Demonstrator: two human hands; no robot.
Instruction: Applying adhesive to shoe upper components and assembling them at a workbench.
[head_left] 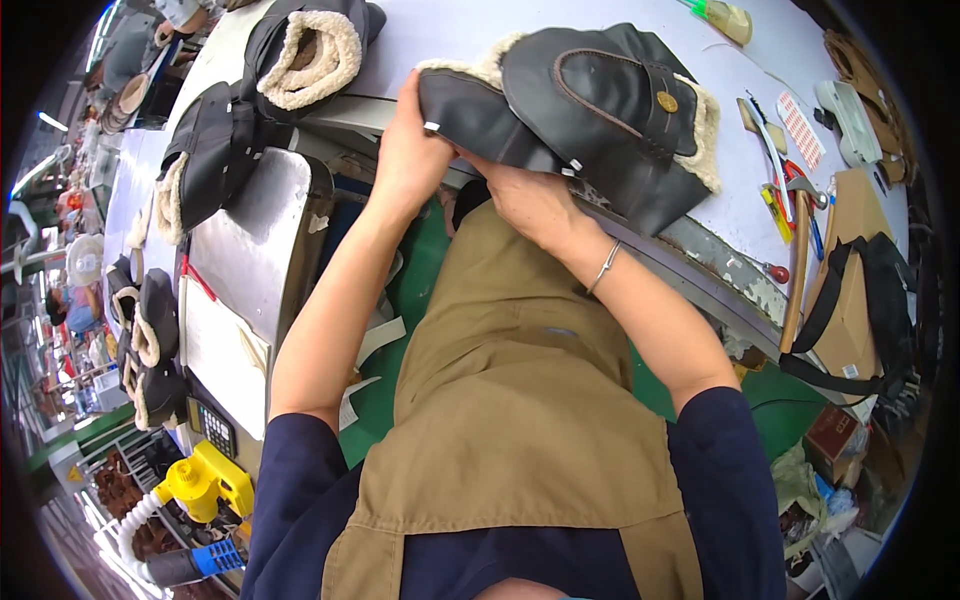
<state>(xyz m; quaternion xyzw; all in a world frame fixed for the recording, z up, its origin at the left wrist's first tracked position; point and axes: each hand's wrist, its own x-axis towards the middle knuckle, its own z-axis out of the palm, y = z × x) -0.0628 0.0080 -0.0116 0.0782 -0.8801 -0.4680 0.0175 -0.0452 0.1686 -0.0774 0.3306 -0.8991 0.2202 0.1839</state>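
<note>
Above a green floor (420, 265), at the near edge of a pale bench (435, 30), holds a black fleece-lined cap (600, 95) overhanging that edge, with left hand (415, 150) curled nearly closed around the left end of a flap (475, 115) and right hand (530, 205) grasping its lower edge, fingertips hidden beneath. Has a similar cap (345, 65) near the bench's left end, plus a wooden-handled hammer (798, 265) and yellow cutter (776, 212) toward the right end.

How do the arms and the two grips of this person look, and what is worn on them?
The sleeves are short and dark navy, leaving both forearms uncovered. The left grip and the right grip wear no gloves. A thin, silver-coloured bangle circles the right wrist; the left wrist shows no jewellery.
</note>
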